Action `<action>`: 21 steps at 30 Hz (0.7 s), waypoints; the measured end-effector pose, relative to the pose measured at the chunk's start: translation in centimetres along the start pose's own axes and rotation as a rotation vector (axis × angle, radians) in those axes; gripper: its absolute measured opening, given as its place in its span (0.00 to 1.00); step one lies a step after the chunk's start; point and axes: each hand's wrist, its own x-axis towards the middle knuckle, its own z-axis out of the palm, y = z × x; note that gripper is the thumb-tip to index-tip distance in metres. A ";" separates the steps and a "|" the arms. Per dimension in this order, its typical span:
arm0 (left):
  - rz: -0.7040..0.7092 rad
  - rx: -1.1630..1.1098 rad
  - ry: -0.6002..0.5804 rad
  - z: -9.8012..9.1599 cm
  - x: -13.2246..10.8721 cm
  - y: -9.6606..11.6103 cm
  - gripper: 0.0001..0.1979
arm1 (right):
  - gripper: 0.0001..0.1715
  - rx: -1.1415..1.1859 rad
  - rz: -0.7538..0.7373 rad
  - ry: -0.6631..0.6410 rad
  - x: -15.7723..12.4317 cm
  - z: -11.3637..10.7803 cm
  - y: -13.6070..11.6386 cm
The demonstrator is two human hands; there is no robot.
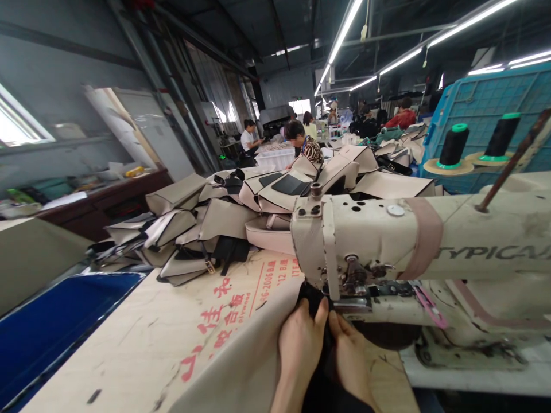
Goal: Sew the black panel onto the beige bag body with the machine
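Note:
A beige panel (245,355) with black material (316,295) along its edge lies under the head of a cream sewing machine (365,229). My left hand (301,338) grips the black material close to the needle area, thumb and fingers pressed on it. Just to its right, my right hand (350,355) pinches the same black material, its fingertips near the machine's arm. The needle itself is hidden behind the machine head and the cloth.
Beige bags (224,218) are piled behind the plywood table (142,327). A blue bin (55,327) stands at the left. Two black thread spools (454,146) and a blue crate (486,92) are at the right. Several people work farther back.

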 end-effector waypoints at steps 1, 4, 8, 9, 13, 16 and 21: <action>-0.002 -0.001 -0.003 0.0 0.1 0.1 0.18 | 0.25 0.013 0.024 -0.022 0.1 -0.1 0.1; -0.009 0.022 -0.021 -0.1 0.4 0.3 0.19 | 0.25 0.004 0.035 -0.046 0.4 -0.3 0.4; 0.011 0.032 -0.029 0.0 0.7 0.1 0.20 | 0.24 -0.048 0.003 -0.026 0.5 -0.5 0.6; 0.018 0.039 -0.027 0.0 0.7 0.0 0.21 | 0.24 -0.054 0.000 -0.024 0.5 -0.5 0.6; 0.079 0.052 -0.039 -0.2 0.6 -0.4 0.21 | 0.26 -0.050 -0.001 -0.027 0.4 -0.5 0.7; 0.098 0.043 -0.068 -0.3 0.5 -0.6 0.19 | 0.28 -0.030 0.001 -0.025 0.6 -0.4 1.2; 0.038 0.019 -0.071 -0.1 0.6 -0.7 0.20 | 0.28 -0.020 -0.018 -0.008 0.8 -0.4 1.7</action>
